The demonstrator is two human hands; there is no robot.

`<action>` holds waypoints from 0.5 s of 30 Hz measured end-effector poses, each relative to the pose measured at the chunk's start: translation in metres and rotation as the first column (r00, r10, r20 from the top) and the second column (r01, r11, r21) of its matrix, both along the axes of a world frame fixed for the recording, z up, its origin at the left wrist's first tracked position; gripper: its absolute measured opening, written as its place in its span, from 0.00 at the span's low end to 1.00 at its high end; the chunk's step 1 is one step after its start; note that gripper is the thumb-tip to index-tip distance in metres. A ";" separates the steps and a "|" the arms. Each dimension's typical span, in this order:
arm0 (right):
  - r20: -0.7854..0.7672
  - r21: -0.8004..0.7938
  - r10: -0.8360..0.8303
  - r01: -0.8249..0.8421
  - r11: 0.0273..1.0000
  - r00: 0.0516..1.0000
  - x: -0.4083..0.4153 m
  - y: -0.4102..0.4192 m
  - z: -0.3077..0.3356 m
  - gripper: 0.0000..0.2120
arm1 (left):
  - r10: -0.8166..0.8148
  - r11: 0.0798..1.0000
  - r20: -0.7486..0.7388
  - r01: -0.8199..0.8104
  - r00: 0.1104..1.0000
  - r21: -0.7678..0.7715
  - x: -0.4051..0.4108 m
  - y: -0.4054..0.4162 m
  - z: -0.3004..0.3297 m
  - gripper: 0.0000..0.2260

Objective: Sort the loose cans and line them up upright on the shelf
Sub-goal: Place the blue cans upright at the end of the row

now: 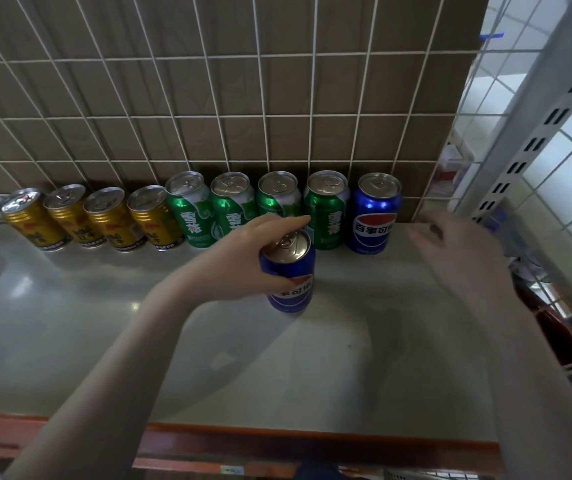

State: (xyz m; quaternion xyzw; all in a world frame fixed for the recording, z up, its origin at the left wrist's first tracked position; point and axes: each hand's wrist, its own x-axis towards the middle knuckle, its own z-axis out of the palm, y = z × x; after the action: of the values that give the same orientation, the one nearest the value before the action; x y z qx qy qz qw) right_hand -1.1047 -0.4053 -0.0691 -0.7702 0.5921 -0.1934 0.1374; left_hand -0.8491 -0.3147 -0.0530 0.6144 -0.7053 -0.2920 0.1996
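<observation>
Looking down through the head camera, I see my left hand point(243, 258) reaching in from the lower left, forearm stretched across the shelf point(364, 358), fingers and thumb curled round the upper part of a blue cola can point(289, 282). That can stands upright or nearly so, out in front of the back row, just ahead of the green cans and well clear of the shelf's front edge. My right hand point(461, 251) is over the right side of the shelf, blurred; its fingers look spread and loose, pointing toward the back, and it grips nothing.

Along the back edge runs a row of upright cans, shoulder to shoulder: four gold cans point(94, 220) toward the left, four green cans point(256, 209) in the middle, and one blue can point(374, 216) at the right end. My left hand covers part of the third green can.

Behind the row stands a white wire grid point(208, 98) over a brown panel. At the right rises a grey slotted upright point(533, 140), with more wire mesh beside it. The shelf top is pale grey and glossy, with an orange-red strip point(277, 445) along its front edge.
</observation>
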 end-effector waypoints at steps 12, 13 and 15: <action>-0.212 0.013 -0.083 0.088 0.996 0.974 -0.046 0.058 -0.071 0.15 | -0.222 0.974 0.143 0.224 0.964 0.002 -0.013 -0.028 0.028 0.28; -0.218 0.004 -0.089 0.092 0.996 0.972 -0.049 0.061 -0.070 0.14 | -0.248 0.968 0.153 0.251 0.957 0.004 -0.020 -0.032 0.031 0.28; -0.218 0.008 -0.105 0.110 0.994 0.970 -0.054 0.067 -0.066 0.13 | -0.294 0.955 0.158 0.298 0.943 0.001 -0.034 -0.041 0.042 0.27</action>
State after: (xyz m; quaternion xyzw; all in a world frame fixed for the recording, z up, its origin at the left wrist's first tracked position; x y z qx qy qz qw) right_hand -1.1587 -0.3383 -0.1351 -0.7521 0.6462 -0.1095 0.0689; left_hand -0.8828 -0.3554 -0.0113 0.5201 -0.8063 -0.2615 0.1049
